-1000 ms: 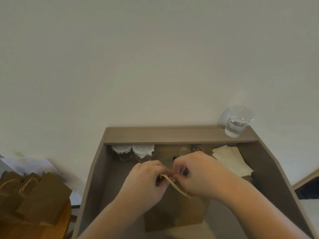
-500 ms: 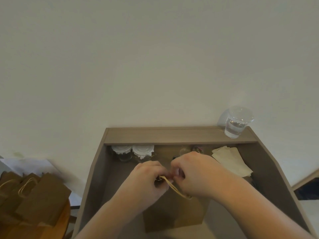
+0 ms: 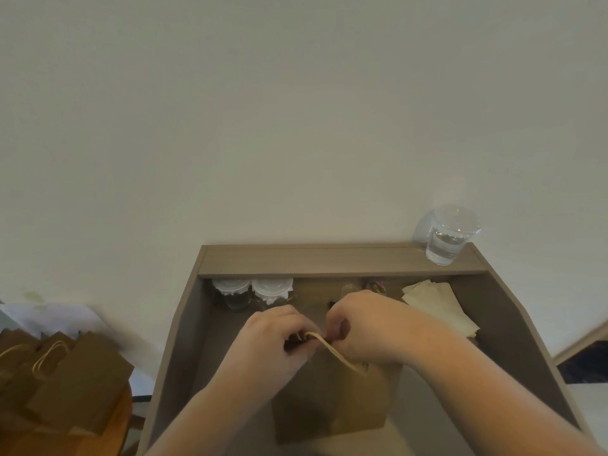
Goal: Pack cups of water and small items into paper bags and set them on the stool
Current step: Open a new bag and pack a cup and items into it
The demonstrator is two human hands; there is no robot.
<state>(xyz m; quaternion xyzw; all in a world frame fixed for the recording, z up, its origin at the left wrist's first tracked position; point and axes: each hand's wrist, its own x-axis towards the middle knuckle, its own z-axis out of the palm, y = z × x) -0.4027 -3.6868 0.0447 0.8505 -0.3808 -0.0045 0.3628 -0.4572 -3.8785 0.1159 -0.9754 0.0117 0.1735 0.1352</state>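
The left hand (image 3: pixel 273 343) and right hand (image 3: pixel 371 327) pinched the paper bag's (image 3: pixel 329 406) handle (image 3: pixel 339 352). Finished bags (image 3: pixel 65 373) sat on the stool (image 3: pixel 108 432), eight o'clock; water cup (image 3: pixel 447 238), one o'clock, not yet packed.

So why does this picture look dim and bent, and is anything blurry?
Head view: the wide lens splays the sides of the grey-brown wooden desk; dim light leaves its recess shadowed; the brown paper bags on the left are smeared; the clear plastic cup of water shadows the wall.
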